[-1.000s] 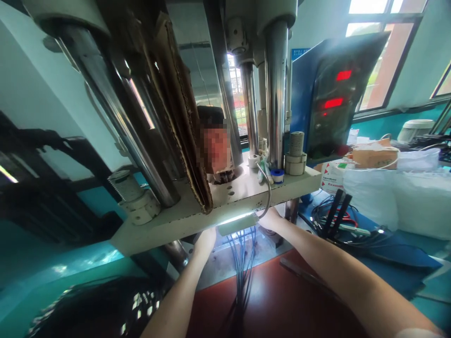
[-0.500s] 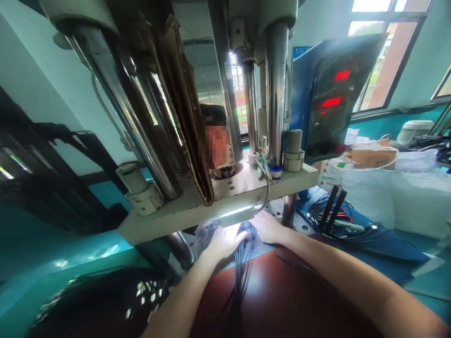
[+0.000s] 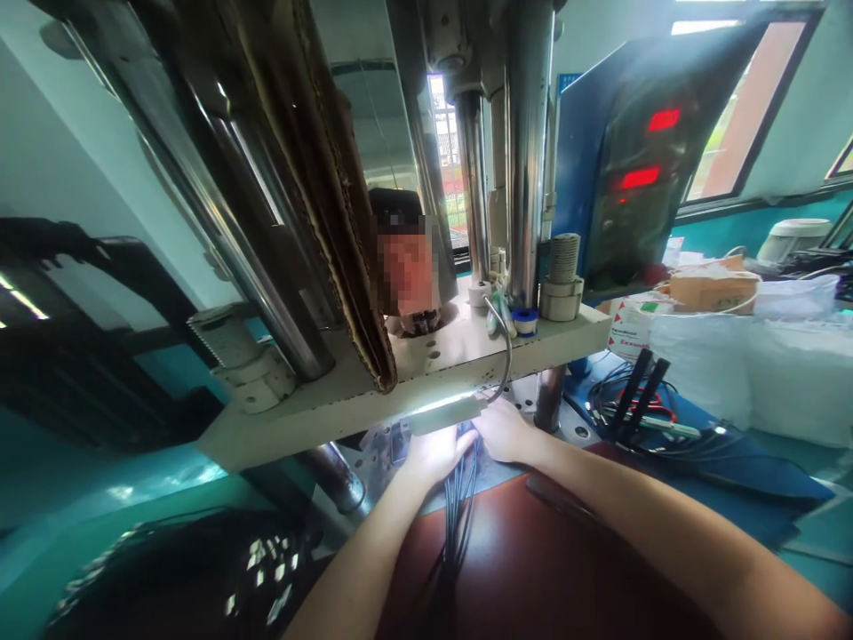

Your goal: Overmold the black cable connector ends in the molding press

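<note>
Both my hands reach under the pale machine plate (image 3: pixel 406 391), beside a lit lamp bar (image 3: pixel 445 414). My left hand (image 3: pixel 434 452) lies over the upper ends of several black cables (image 3: pixel 456 511), its thumb stretched toward them; its fingertips are lost in the glare and behind the lamp. To the right of the cables, my right hand (image 3: pixel 501 431) is partly tucked under the lamp and the plate, so its fingers are hidden. The cables run down from between the hands over a reddish-brown surface (image 3: pixel 513 542). What the fingertips touch cannot be made out.
Steel columns (image 3: pixel 529 178) rise from the plate, with a cardboard sheet (image 3: pixel 339 222) leaning between them. A blue-and-white tape roll (image 3: pixel 525 322) sits on top. To the right are a control box (image 3: pixel 640 169), coiled cables with red-handled scissors (image 3: pixel 649 407) and white bags (image 3: pixel 786 364).
The view has shifted slightly, so the machine's left side appears lower and further left. My hands stay at nearly the same place by the cables.
</note>
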### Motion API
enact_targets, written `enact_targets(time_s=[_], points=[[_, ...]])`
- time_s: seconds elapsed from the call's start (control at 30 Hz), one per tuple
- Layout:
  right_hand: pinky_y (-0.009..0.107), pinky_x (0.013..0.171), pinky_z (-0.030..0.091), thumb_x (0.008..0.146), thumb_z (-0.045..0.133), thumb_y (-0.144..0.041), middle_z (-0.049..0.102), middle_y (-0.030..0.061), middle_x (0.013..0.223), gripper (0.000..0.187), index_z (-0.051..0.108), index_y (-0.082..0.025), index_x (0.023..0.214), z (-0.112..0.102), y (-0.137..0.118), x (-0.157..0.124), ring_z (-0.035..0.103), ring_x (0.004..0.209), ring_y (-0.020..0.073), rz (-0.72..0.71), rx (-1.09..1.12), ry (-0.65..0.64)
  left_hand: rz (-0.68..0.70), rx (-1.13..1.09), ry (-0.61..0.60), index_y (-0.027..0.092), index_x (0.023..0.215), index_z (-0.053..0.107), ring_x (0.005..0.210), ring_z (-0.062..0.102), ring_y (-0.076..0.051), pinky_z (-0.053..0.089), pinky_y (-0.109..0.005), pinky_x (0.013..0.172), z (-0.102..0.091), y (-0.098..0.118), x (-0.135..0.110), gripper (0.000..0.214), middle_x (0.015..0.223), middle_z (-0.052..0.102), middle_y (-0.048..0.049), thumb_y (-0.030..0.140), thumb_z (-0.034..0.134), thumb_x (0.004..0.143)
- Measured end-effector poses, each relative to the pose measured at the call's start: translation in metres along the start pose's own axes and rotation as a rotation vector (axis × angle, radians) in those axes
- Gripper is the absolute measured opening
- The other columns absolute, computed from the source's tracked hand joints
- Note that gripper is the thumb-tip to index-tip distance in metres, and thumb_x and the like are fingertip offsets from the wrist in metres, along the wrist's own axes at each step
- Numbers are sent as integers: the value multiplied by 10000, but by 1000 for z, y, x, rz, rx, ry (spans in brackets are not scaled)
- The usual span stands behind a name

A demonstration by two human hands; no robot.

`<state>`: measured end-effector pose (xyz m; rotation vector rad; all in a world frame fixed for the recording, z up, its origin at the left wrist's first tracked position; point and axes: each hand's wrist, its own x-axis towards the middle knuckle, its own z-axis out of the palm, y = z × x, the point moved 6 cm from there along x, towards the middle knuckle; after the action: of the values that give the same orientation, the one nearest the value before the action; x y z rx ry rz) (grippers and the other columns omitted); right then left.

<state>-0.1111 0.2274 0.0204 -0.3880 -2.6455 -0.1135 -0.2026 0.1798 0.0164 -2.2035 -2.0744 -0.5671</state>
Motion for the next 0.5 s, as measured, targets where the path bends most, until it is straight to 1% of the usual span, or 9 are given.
enact_targets(time_s=[0.1,0.17,0.33,0.5], points=[[405,945,377,670,491,-131,582,204,1132,596,446,-18,1254,4,2,3,504,1096,294,-6,-5,-11,-30,-5,2,166,1191,546,1087,539,-284,369,-435,983,0,-1,3,488,1130,617,-124,488,358,877],[407,923,392,664,494,-126,582,207,1128,604,437,-19,1256,6,5,5,528,1060,293,0,-3,-19,-48,-3,4,161,1182,551,1083,541,-284,368,-432,983,0,-2,5,484,1130,616,-126,485,370,871],[388,936,386,627,520,-101,580,194,1136,534,518,-59,1159,8,8,8,508,1101,290,12,10,-41,-49,-19,4,162,1161,558,1101,524,-279,337,-429,1011,4,-5,7,473,1087,636,-111,483,425,840],[391,921,403,604,535,-76,593,194,1112,471,578,-68,1072,6,8,12,512,1099,297,35,47,-75,-61,-9,-5,169,1109,588,1105,521,-260,341,-394,1010,3,-3,10,470,1079,640,-94,513,418,836]])
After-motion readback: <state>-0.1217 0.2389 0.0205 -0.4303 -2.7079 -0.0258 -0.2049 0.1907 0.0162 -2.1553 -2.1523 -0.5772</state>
